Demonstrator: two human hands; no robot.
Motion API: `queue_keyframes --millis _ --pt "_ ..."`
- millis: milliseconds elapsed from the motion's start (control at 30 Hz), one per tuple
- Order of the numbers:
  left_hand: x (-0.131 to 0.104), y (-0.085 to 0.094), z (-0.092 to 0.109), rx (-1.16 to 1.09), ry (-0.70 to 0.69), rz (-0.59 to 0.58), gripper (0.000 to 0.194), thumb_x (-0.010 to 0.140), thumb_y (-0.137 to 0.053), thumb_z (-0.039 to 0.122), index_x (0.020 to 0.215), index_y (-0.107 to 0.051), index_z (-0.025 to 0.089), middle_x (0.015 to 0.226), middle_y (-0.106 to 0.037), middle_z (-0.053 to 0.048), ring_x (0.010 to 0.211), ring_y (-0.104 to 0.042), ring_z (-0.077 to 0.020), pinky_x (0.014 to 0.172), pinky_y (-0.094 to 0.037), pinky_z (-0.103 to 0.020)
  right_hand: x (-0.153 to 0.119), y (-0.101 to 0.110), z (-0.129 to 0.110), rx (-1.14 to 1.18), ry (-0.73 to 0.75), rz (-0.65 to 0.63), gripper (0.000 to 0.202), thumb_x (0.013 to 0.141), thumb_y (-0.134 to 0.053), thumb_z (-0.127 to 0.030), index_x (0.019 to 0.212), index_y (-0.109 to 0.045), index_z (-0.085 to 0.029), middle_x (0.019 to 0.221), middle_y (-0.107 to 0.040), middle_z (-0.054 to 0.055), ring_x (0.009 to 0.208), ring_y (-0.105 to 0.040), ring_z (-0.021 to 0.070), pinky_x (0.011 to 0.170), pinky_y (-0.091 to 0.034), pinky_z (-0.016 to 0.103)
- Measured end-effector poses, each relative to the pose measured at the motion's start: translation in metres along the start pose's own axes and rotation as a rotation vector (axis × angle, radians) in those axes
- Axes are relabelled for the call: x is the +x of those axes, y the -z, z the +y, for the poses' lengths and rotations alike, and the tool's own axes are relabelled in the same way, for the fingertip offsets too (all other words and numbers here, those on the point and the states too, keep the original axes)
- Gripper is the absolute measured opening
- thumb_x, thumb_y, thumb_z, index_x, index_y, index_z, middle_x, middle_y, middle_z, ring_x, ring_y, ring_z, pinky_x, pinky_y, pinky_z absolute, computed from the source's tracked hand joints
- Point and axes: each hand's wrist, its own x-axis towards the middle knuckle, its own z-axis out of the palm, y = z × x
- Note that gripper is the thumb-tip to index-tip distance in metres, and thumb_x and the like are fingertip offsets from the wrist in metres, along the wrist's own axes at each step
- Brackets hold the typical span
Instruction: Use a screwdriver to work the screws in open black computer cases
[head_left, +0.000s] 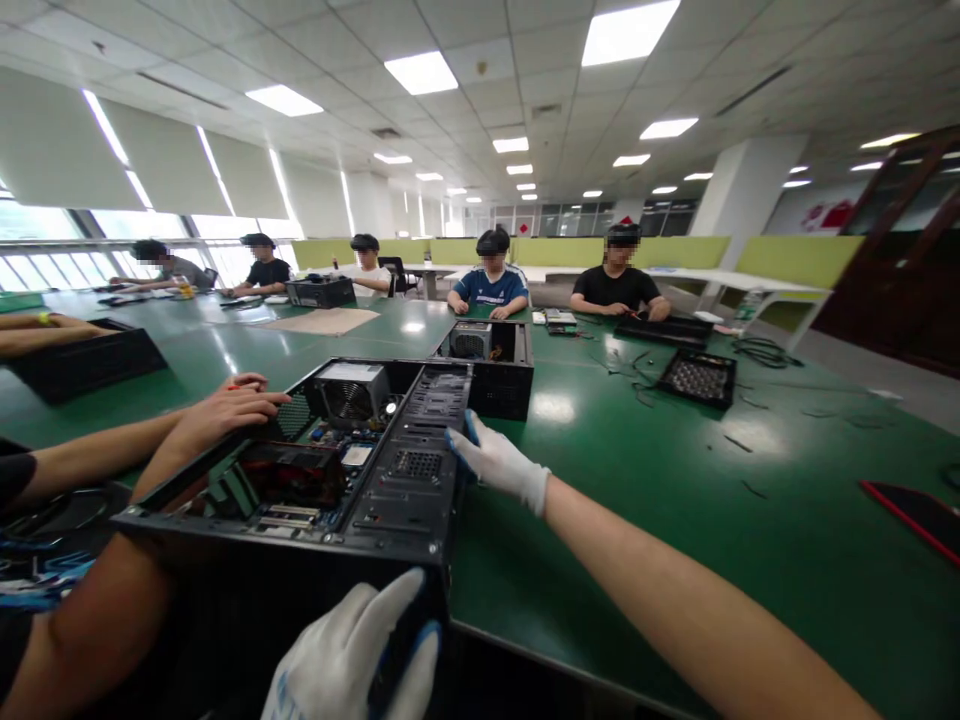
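Observation:
An open black computer case point(409, 490) lies on its side at the table's edge, with its power supply point(352, 390), circuit board and a dark red card point(296, 475) showing. My right hand point(502, 462), in a white glove with blue-coated fingertips, grips the case's right side near the far corner. Below the near right corner is my left hand point(352, 650), gloved the same way; its fingers are bent against the case's near side, and part of its grip is hidden. A co-worker's bare hand point(236, 408) rests on the left rim, near a small red object point(244, 387).
Another open case point(506, 385) stands just behind. The green table point(600, 480) also bears a black perforated panel point(697, 378), loose cables point(769, 352) and a red-edged black pad point(915, 515). Several people sit around it. A co-worker's arms cross on the left.

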Motion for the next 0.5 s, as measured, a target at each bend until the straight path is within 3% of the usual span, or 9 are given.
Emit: queue_keyframes --millis 100,200,267,367,500 --pt "-0.005 -0.024 0.003 -0.103 0.080 -0.037 0.034 0.102 -0.055 0.049 0.123 -0.066 0.025 0.093 -0.077 -0.005 0.079 -0.077 -0.0198 0.067 -0.064 -0.026 0.038 -0.004 0.004 -0.083 0.022 -0.069 0.072 0.103 -0.035 -0.070 0.152 -0.050 -0.019 0.123 -0.076 0.011 0.106 -0.073 0.0250 0.096 -0.053 0.035" --pt "-0.020 -0.051 0.002 -0.154 0.208 -0.052 0.033 0.102 -0.054 0.051 0.116 -0.070 0.025 0.099 -0.078 -0.007 0.088 -0.078 -0.0226 0.075 -0.065 -0.030 0.063 0.004 0.012 -0.224 0.016 -0.118 0.068 0.103 -0.033 -0.071 0.137 -0.064 -0.021 0.107 -0.079 0.008 0.090 -0.073 0.0236 0.088 -0.054 0.033" --pt "-0.031 -0.066 0.000 -0.171 0.257 -0.051 0.033 0.101 -0.055 0.051 0.116 -0.070 0.025 0.104 -0.079 -0.008 0.097 -0.078 -0.0254 0.080 -0.066 -0.033 0.075 0.016 0.023 -0.355 -0.009 -0.091 0.066 0.102 -0.039 -0.067 0.138 -0.063 -0.018 0.120 -0.075 0.013 0.105 -0.071 0.0262 0.096 -0.051 0.034" --pt "-0.036 -0.085 -0.004 -0.236 0.272 -0.061 0.030 0.101 -0.058 0.048 0.117 -0.070 0.026 0.107 -0.079 -0.007 0.098 -0.078 -0.0246 0.082 -0.066 -0.033 0.093 0.037 0.045 -0.569 -0.069 -0.001 0.071 0.098 -0.051 -0.059 0.150 -0.052 -0.010 0.148 -0.057 0.023 0.136 -0.054 0.0354 0.113 -0.040 0.041" --pt "-0.019 -0.114 -0.002 -0.358 0.281 -0.114 0.021 0.101 -0.058 0.038 0.112 -0.069 0.024 0.099 -0.077 -0.006 0.088 -0.077 -0.0208 0.078 -0.064 -0.031 0.115 0.058 0.072 -0.783 -0.153 0.083 0.077 0.095 -0.053 -0.054 0.155 -0.044 -0.008 0.159 -0.043 0.027 0.146 -0.039 0.0424 0.116 -0.033 0.054"
